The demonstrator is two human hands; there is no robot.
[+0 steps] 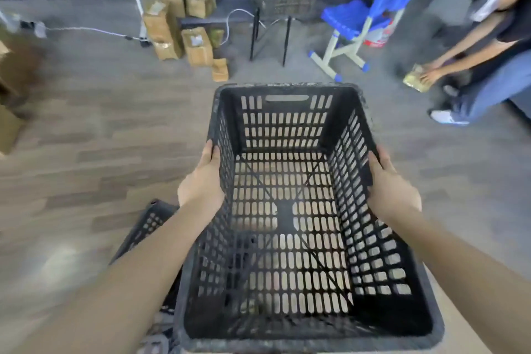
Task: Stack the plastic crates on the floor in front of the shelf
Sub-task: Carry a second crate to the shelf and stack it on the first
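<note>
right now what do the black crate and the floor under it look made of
Black crate: looks like moulded plastic, matt and scuffed at the rim; the even slotted grid in walls and base suggests it. Floor: wood-look planks in grey-brown with a faint sheen; laminate or vinyl, cannot tell which.

Your left hand (202, 181) and right hand (390, 184): fingers hidden behind black crate (290, 210) side walls. Second crate (143, 233) mostly covered by your left forearm, bottom cut by frame edge. Other person (488, 46) cut at right edge, motion-blurred; object (416, 80) under their hands unidentifiable. Cardboard boxes (178, 23) blurred, labels unreadable.
</note>
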